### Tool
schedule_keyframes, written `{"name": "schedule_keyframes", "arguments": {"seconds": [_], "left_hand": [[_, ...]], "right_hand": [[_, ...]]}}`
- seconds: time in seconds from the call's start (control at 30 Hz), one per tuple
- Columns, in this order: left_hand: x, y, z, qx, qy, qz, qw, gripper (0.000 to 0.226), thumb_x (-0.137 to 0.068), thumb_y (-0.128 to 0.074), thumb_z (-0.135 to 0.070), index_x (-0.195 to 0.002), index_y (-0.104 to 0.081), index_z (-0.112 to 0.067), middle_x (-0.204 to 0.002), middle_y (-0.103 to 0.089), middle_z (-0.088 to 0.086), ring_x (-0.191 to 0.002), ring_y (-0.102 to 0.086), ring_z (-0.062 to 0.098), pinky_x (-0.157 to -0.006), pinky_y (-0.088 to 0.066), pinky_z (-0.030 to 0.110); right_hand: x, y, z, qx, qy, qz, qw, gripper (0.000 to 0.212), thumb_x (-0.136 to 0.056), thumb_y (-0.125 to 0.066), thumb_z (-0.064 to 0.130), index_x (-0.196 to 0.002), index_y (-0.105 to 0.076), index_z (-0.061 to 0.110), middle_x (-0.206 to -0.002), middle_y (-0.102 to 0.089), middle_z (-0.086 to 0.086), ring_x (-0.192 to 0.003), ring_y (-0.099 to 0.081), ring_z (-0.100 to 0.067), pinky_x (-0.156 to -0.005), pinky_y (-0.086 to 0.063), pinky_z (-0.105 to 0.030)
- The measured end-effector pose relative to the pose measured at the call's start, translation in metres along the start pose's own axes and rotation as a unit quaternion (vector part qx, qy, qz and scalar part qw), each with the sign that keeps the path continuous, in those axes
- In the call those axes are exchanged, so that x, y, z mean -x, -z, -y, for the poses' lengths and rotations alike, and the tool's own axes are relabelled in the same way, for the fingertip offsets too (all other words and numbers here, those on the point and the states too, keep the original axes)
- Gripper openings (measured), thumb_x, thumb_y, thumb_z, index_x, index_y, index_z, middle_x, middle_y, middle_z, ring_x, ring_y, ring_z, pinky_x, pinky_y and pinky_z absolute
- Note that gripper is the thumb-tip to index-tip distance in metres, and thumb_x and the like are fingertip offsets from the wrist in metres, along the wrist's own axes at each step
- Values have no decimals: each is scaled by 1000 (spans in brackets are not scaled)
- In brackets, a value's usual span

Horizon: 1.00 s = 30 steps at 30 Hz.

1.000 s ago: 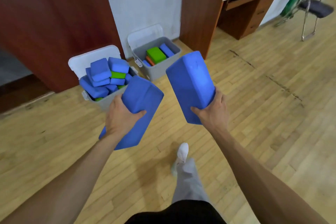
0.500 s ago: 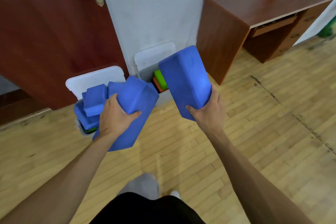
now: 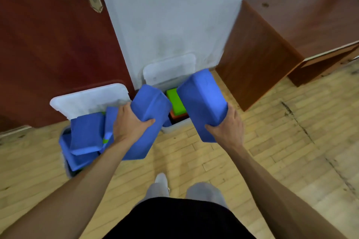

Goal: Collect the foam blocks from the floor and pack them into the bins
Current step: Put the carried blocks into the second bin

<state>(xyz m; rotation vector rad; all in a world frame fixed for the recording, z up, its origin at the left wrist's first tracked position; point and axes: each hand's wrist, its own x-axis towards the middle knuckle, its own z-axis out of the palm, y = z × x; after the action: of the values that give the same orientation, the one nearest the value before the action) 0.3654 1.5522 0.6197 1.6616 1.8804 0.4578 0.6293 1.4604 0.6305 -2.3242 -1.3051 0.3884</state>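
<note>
Curling round one blue block [image 3: 150, 110], the left grip [image 3: 132, 124] hangs beside the right grip [image 3: 228, 128], which clutches a second block [image 3: 202, 99].

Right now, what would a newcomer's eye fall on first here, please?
Two large blue foam blocks fill the centre: the left block in the left hand, the right block in the right hand. Behind them, the left bin is heaped with blue blocks; the right bin shows a green block.

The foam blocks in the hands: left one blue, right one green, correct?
No. The head view shows the right-hand block is blue, not green, gripped by the right hand. The left-hand block in the left hand is blue.
</note>
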Motion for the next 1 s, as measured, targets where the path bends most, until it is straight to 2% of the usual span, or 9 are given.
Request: {"name": "schedule_keyframes", "arguments": {"seconds": [0.17,0.3,0.43,0.53,0.7,0.77,0.83,0.93,1.0], "left_hand": [[-84,-28,-66,-32,-5,-3,999,80,-64,-79,-46,-127,-43,-12,-122,-48,10,-109,-53,33,-88,-47,45],[-148,-80,-101,-66,13,30,997,76,-66,-75,-44,-127,-41,-13,-120,-45,9,-105,-53,33,-83,-46,43],[-213,-163,-115,-86,93,68,990,73,-67,-75,-44,-126,-41,-16,-121,-35,6,-101,-53,32,-78,-44,38],[-269,-232,-116,-40,181,78,980,79,-64,-80,-50,-124,-44,-14,-123,-29,8,-104,-52,33,-89,-46,42],[-356,-336,-57,104,313,70,941,93,-65,-78,-59,-137,-43,-12,-136,-31,8,-117,-49,33,-94,-48,46],[-380,-369,-20,172,366,44,913,76,-75,-75,-51,-133,-49,-10,-136,-42,8,-110,-52,29,-86,-48,38],[-400,-402,22,216,384,27,898,56,-80,-72,-45,-121,-58,-9,-124,-59,8,-96,-57,26,-78,-48,37],[-417,-446,80,237,380,22,894,44,-88,-64,-41,-122,-61,-14,-117,-66,5,-99,-63,26,-88,-52,43],[-423,-467,105,219,383,8,897,40,-96,-53,-38,-127,-58,-13,-123,-63,8,-107,-61,29,-93,-51,46]], "right_hand": [[-102,-4,-7,-21,-33,-28,999,98,-65,-79,35,-146,-27,13,-138,-43,-9,-127,-42,-30,-104,-38,-45],[-189,-34,-34,3,-67,10,998,97,-64,-79,36,-143,-28,12,-136,-41,-9,-126,-42,-31,-103,-37,-46],[-282,-93,-75,8,-83,85,993,98,-62,-80,39,-142,-29,13,-133,-43,-9,-125,-43,-32,-102,-38,-46],[-345,-148,-105,9,-97,118,988,99,-65,-80,40,-143,-26,12,-135,-41,-12,-125,-42,-33,-101,-38,-46],[-414,-259,-153,-21,-103,157,982,99,-64,-83,36,-142,-28,11,-136,-34,-13,-124,-39,-36,-97,-42,-51],[-433,-314,-175,-56,-122,174,976,95,-63,-85,35,-138,-31,11,-135,-34,-13,-123,-39,-36,-99,-41,-52],[-446,-365,-195,-76,-139,186,970,89,-67,-83,37,-136,-35,10,-135,-36,-13,-123,-43,-33,-102,-40,-45],[-453,-430,-218,-106,-155,217,958,80,-78,-76,40,-141,-35,13,-139,-40,-7,-123,-46,-24,-92,-40,-32],[-448,-463,-235,-139,-160,233,949,75,-83,-71,41,-144,-33,17,-141,-43,-3,-125,-47,-21,-95,-44,-34]]}}
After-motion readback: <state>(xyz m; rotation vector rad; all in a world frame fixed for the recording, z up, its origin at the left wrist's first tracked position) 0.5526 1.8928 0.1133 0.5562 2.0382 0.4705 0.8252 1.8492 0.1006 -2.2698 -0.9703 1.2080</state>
